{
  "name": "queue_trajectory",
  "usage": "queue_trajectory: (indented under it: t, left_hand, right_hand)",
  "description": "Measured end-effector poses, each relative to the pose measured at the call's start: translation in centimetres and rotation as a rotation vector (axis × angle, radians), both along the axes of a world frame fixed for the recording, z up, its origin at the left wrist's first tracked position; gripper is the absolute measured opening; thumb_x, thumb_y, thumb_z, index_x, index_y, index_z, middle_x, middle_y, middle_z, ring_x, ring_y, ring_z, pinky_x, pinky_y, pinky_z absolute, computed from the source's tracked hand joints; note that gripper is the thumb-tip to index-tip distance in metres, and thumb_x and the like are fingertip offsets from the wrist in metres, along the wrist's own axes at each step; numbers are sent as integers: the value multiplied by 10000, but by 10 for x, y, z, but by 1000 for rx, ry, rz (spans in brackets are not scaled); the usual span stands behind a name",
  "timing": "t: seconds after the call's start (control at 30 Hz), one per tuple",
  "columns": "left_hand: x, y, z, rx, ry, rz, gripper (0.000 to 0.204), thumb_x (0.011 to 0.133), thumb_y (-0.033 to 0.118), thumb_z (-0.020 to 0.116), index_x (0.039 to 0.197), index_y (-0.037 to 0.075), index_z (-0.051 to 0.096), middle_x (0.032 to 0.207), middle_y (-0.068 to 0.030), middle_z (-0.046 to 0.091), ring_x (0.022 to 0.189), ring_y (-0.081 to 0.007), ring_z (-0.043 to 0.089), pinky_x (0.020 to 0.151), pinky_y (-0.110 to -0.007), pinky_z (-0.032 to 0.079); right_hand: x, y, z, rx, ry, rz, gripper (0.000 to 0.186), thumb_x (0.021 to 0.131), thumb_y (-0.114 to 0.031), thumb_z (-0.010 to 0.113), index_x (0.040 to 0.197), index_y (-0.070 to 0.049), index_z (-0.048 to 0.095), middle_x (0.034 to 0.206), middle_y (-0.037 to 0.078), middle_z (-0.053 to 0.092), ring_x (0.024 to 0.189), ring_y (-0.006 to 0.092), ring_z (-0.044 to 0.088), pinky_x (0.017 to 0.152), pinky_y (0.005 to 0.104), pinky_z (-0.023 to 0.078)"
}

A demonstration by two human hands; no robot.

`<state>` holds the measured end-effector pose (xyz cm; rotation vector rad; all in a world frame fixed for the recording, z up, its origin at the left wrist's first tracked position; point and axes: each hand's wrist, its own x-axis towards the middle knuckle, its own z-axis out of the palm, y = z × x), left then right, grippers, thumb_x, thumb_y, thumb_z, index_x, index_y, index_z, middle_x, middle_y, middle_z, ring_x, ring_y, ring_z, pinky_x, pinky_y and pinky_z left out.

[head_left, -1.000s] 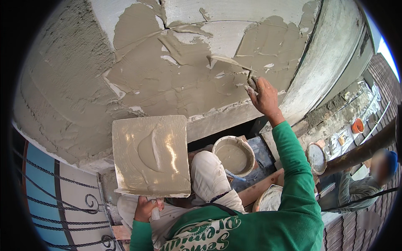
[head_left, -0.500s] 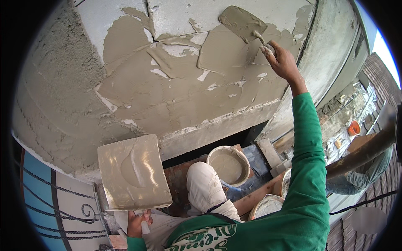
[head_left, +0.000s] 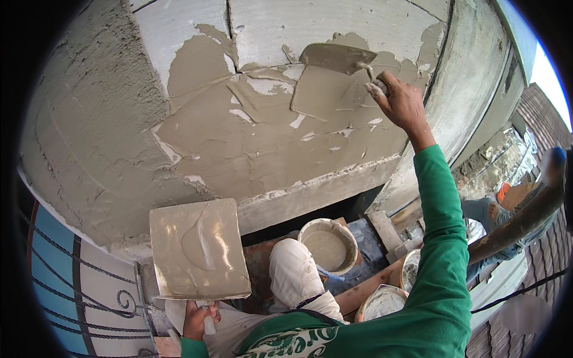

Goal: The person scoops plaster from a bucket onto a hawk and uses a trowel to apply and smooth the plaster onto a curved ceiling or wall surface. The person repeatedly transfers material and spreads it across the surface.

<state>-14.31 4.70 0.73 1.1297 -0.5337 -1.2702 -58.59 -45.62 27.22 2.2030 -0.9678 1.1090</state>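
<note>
My right hand (head_left: pixel 399 104) is closed round the handle of a plastering trowel (head_left: pixel 334 58), up against the wall at the upper right. The trowel's broad blade is coated with grey mortar and tilted at the wall; I cannot tell whether it touches. Wet mortar (head_left: pixel 256 149) covers much of the wall, with pale block (head_left: pixel 179 30) bare along the top and in small patches. Low on the left, my left hand (head_left: pixel 200 319) grips the handle of a square plasterer's hawk (head_left: pixel 200 250). A smooth layer of mortar with a curved ridge lies on its plate.
A bucket of mortar (head_left: pixel 328 243) stands by my knee, with two more buckets (head_left: pixel 382 303) to its right. Metal railings (head_left: pixel 83 307) run at lower left. A thick dark pole (head_left: pixel 516 224) crosses the right side, near another person (head_left: pixel 486 218) beside roof tiles (head_left: pixel 543 113).
The trowel has moved slightly left and down in the picture, and its blade has tilted. The view has shifted a little. The other person at right has changed position.
</note>
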Motion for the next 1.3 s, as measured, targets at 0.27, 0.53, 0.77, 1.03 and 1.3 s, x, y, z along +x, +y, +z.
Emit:
queue_trajectory:
  t: [0.27, 0.53, 0.77, 1.03, 1.3]
  left_hand:
    - [8, 10, -4, 28, 15, -10, 586, 825, -63, 608, 1380, 73, 477, 978, -81, 562, 789, -197, 567, 579, -362, 516]
    - [12, 7, -6, 23, 62, 41, 560, 823, -55, 626, 1361, 34, 499, 959, -85, 577, 769, -193, 571, 573, -356, 517]
    - [14, 9, -2, 24, 58, -13, 517, 817, -58, 658, 1313, 13, 533, 973, -91, 589, 781, -194, 579, 570, -357, 510]
    - [22, -1, -4, 17, 46, -87, 497, 825, -57, 678, 1297, 6, 537, 986, -93, 584, 780, -204, 580, 580, -369, 515]
    - [20, 16, 5, 13, -56, -27, 473, 843, -28, 672, 1296, -5, 539, 975, -104, 601, 754, -215, 597, 597, -373, 542]
  right_hand:
    - [64, 22, 18, -40, 290, -82, 367, 976, -495, 700, 974, -130, 651, 824, 71, 724, 760, 324, 731, 649, 469, 569]
    - [50, -4, 69, 51, 214, -74, 480, 1005, -584, 634, 1107, -121, 714, 806, 140, 737, 811, 396, 726, 716, 530, 558]
    - [27, -2, 93, 159, -107, -173, 611, 1025, -686, 545, 1187, -138, 759, 840, 166, 756, 863, 418, 736, 782, 517, 563]
    - [110, 34, 86, 141, 202, -67, 676, 1032, -666, 541, 1277, -74, 759, 925, 170, 785, 962, 420, 740, 843, 524, 576]
    - [62, -13, 105, 219, -32, -140, 679, 1025, -678, 539, 1273, -82, 749, 980, 231, 769, 977, 449, 730, 873, 521, 562]
